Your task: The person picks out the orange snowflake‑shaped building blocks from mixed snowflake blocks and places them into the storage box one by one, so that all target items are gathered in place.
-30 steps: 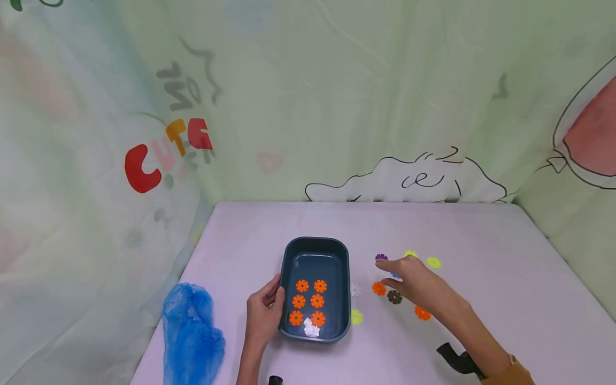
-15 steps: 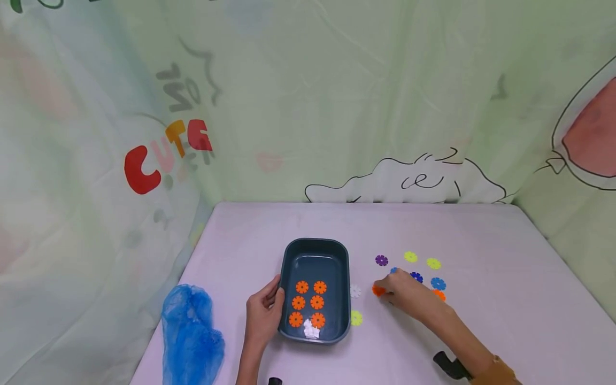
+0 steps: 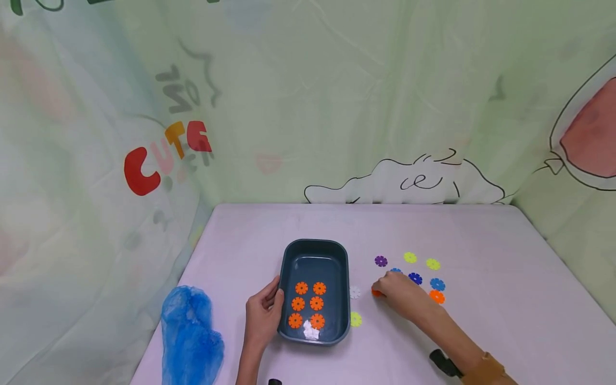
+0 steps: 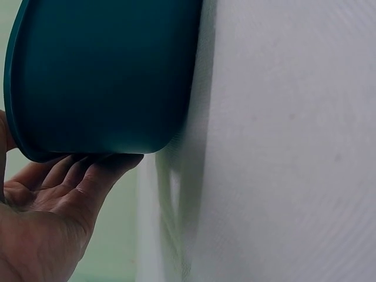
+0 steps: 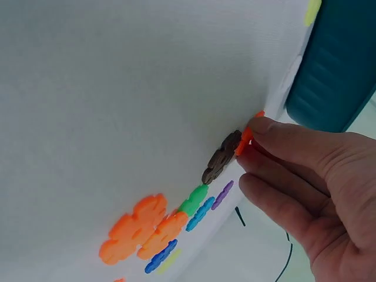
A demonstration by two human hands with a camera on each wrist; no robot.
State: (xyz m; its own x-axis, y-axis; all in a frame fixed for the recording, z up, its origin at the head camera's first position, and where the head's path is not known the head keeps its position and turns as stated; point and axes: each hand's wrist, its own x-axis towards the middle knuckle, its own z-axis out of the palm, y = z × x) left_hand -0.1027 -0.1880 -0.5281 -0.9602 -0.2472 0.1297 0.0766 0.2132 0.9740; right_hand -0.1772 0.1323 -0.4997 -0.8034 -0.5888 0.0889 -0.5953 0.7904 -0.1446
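Observation:
My left hand point(image 3: 262, 315) holds the left side of a dark blue-grey tray point(image 3: 315, 267), thumb at the rim and fingers along the outer wall in the left wrist view. Inside lie several orange snowflake discs point(image 3: 298, 303) in two columns. Right of the tray, my right hand point(image 3: 401, 294) pinches another orange snowflake disc point(image 5: 244, 141) between thumb and fingers at the table surface. Close beside it is a brown disc point(image 5: 222, 157), hidden by the hand in the head view. Green point(image 5: 193, 201), purple point(image 3: 380, 261) and blue point(image 3: 415, 278) discs lie around the hand.
Yellow discs point(image 3: 410, 258) lie farther back. A white disc point(image 3: 355, 292) and a yellow-green disc point(image 3: 356, 319) sit against the tray's right side. A crumpled blue plastic bag point(image 3: 191, 337) rests at the table's left edge. Printed cloth point(image 3: 337, 107) hangs behind.
My right hand has come down and left from above the discs, its spread thumb and finger closing on the orange snowflake disc. The left hand and tray stay put.

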